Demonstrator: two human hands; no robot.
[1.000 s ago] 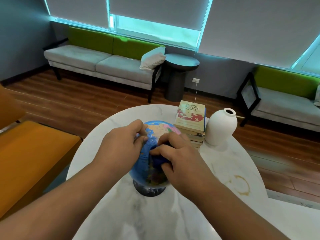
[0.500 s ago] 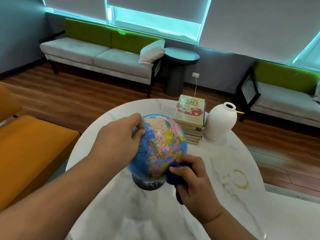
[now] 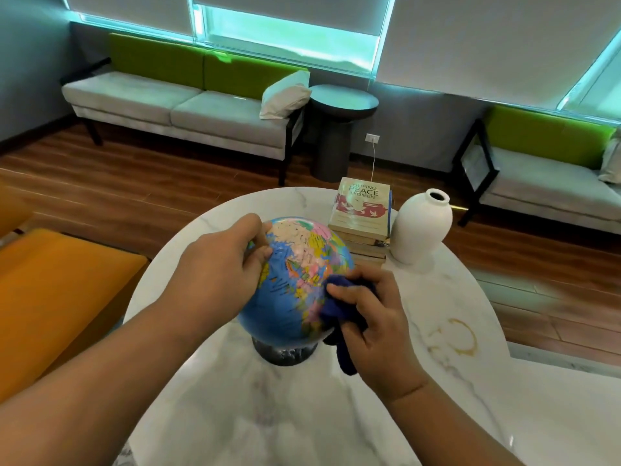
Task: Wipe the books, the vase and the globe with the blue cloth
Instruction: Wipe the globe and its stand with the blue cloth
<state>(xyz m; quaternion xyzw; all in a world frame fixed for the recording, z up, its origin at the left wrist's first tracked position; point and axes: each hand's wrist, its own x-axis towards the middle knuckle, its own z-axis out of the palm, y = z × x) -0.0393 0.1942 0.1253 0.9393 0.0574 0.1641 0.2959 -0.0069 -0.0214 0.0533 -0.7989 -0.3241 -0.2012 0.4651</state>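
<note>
Two hands are at work on the globe (image 3: 295, 280), which stands on its dark base (image 3: 285, 353) near the middle of the round white marble desk (image 3: 437, 415). The left hand (image 3: 221, 264) grips the ball at its 10 o'clock side, fingers curled over the painted surface. The right hand (image 3: 379, 324) clutches the bunched blue cloth (image 3: 339, 311) and presses it against the globe at about 4 o'clock, low on the ball. A tail of the cloth hangs below the fingers, just beside the base.

From the globe, the books (image 3: 363, 213) sit at 1 o'clock, stacked flat near the far edge of the desk, with "PEACE WOMEN" legible on the top cover. The white vase (image 3: 421, 227) stands upright just beside the stack, at its 3 o'clock; whether the two touch I cannot tell. A brownish ring stain (image 3: 460, 338) marks the marble at 3 o'clock from the right hand.

Beyond the desk, a dark round side table (image 3: 342, 102) stands against the wall at 12 o'clock. A grey sofa (image 3: 174, 109) with a green back runs off at 11 o'clock, a pale pillow (image 3: 285, 95) on the end nearest the side table. An orange seat (image 3: 60, 290) lies at 9 o'clock.
</note>
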